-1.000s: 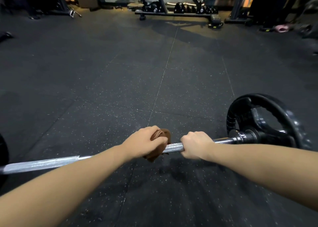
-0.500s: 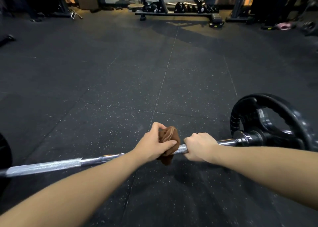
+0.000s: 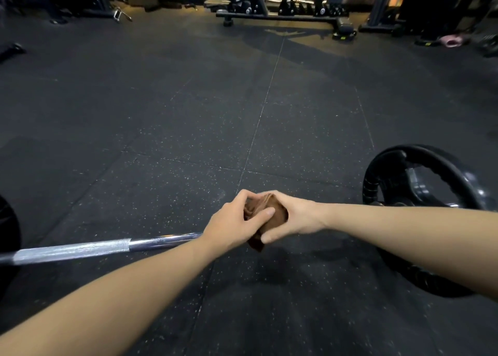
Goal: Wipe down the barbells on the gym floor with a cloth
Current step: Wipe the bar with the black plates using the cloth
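Gripping the brown cloth (image 3: 277,215) with both hands, we have our left hand (image 3: 231,225) and right hand (image 3: 299,218) pressed close together over the barbell (image 3: 107,248), which lies across the floor (image 3: 188,118) in front of us. Our left fingers (image 3: 265,213) are curled round the near side of the cloth, and our right fingers (image 3: 269,238) are clamped on its other side, the thumb tucked beneath. A corner of the cloth hangs down just below our hands. The shiny bar runs in from the left and vanishes under our left wrist; we cannot tell whether the cloth wraps the bar or only rests on it, since our hands cover that spot. A black weight plate (image 3: 431,169) stands upright on the barbell's right end, partly behind our right forearm, and another dark plate (image 3: 8,229) shows at the left edge. Far back, a row of dumbbells (image 3: 307,8) sits beside a black machine frame (image 3: 269,16).
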Available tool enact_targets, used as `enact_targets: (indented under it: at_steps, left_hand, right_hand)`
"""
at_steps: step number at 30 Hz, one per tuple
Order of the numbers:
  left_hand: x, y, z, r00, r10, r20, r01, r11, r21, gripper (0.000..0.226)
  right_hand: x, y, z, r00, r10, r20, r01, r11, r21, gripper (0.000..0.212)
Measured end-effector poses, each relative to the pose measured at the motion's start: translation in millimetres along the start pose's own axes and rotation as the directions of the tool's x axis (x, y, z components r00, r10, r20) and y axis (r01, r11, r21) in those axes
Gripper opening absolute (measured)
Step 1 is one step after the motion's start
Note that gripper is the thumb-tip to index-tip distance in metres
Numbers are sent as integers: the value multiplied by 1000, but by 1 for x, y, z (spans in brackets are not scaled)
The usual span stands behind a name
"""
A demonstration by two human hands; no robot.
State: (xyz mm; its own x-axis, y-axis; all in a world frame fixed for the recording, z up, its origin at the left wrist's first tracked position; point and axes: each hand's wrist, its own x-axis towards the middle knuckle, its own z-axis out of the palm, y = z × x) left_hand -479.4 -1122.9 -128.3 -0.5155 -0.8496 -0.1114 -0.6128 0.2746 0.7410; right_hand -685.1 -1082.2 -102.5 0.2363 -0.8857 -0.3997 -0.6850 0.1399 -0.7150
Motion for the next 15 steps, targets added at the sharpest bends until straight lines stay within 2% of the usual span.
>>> enact_targets:
  at_steps: [2,4,5,6,7,8,9,10,12,15]
  left_hand:
    - [-1,3,-6,999,-45,24,48,990,-131,47]
    - [-3,7,-17,996,-86,26,89,965,-246,42]
    - [-4,6,-24,995,-98,5,96,966,-240,44]
    - [-5,4,-31,995,-97,-23,93,986,-140,48]
    - [-5,-2,-36,996,-81,-38,83,995,59,50]
    - [-5,-9,-41,997,-75,-36,82,950,302,52]
    - [-7,-16,-45,996,-91,-21,89,856,509,56]
    - [-9,-23,-48,991,-135,7,99,763,638,61]
    - [-14,-34,-49,971,-240,23,154,691,706,64]
    - [-17,-43,-45,977,-215,10,140,672,727,39]
  right_hand:
    - [10,-7,-1,998,-6,-63,10,998,68,60]
    - [16,-13,-6,999,16,-52,-11,996,91,49]
    - [18,-16,-8,999,28,-23,-25,993,116,45]
    - [19,-17,-9,999,39,12,-40,988,148,42]
    - [19,-18,-11,998,49,41,-56,982,182,40]
    - [20,-17,-13,996,60,62,-72,976,204,39]
    - [20,-18,-14,994,70,82,-86,974,208,37]
    - [21,-18,-17,992,83,97,-102,974,202,35]
    - [24,-19,-17,986,118,121,-141,968,209,28]
    - [33,-30,1,977,150,152,-191,930,313,19]
